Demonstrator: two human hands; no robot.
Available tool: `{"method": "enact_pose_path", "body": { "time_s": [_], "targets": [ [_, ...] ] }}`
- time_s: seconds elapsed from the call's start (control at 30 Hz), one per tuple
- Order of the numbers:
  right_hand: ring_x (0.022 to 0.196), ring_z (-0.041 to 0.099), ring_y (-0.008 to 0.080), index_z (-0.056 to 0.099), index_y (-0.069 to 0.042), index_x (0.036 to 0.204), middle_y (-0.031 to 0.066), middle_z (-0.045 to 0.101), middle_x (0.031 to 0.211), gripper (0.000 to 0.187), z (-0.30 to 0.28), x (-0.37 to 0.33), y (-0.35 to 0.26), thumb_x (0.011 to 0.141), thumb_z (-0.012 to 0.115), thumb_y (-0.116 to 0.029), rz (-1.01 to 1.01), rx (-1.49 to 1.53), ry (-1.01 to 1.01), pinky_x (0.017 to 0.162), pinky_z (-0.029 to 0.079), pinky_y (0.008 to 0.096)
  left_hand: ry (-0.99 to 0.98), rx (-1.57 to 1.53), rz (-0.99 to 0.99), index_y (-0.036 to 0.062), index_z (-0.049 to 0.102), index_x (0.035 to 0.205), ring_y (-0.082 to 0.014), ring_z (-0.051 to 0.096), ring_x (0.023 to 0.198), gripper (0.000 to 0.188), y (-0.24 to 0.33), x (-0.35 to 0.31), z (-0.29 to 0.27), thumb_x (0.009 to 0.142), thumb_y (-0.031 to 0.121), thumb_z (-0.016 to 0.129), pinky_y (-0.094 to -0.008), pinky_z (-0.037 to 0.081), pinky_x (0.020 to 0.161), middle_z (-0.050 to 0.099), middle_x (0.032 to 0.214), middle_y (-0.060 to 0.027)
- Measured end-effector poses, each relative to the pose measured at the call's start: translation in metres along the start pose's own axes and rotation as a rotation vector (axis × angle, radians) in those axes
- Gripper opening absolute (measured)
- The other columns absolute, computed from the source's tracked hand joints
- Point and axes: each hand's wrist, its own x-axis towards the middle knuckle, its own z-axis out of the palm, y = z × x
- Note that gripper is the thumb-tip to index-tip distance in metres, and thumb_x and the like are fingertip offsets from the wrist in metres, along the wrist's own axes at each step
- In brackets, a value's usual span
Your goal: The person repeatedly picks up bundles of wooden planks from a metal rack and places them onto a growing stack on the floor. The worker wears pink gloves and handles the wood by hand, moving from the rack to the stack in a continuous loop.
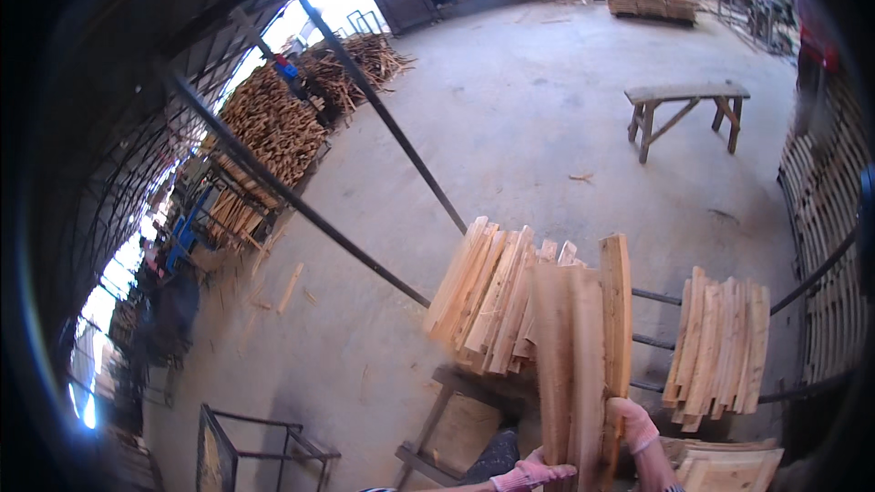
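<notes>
Several wooden boards (571,355) stand upright in front of me, held in a bunch between my hands and slightly smeared by motion. My left hand (535,471), in a pink glove, presses against the low left side of the bunch. Around the right-hand edge is my right hand (635,425), gloved the same way and closed on the boards. Just behind lies a pile of similar boards (483,296), propped on a dark wooden stand (428,437).
Another bundle of boards (720,342) rests on dark metal bars (653,341) at right; more boards (729,469) lie below it. A metal frame (264,442) stands lower left. Two dark poles (383,123) slant across the left. A wooden bench (688,93) stands farther off.
</notes>
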Motion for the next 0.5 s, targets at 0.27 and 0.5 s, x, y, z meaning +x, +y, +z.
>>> {"method": "enact_pose_path", "body": {
  "time_s": [0.27,0.5],
  "targets": [
    [0.110,0.062,0.0197,0.043,-0.006,0.142,0.0088,0.063,0.121,0.078,0.060,-0.174,0.003,0.074,0.080,-0.005,-0.538,-0.329,0.123,0.089,0.055,0.0351,0.057,-0.179,0.208,0.0029,0.050,0.143,-0.0198,0.059,0.122,0.079,0.094,-0.036,0.119,0.079,0.029,0.089,-0.0356,0.048,0.105,0.064,0.133,-0.0087],
    [0.114,0.063,0.0256,0.036,-0.008,0.150,0.0140,0.062,0.126,0.090,0.065,-0.275,0.031,0.072,0.079,0.003,-0.641,-0.350,0.394,0.095,0.055,0.0383,-0.291,-0.206,0.262,0.0052,0.049,0.145,-0.0176,0.059,0.119,0.074,0.131,-0.067,0.148,0.082,0.018,0.085,-0.0344,0.049,0.100,0.065,0.131,-0.0067]
  ]
}}
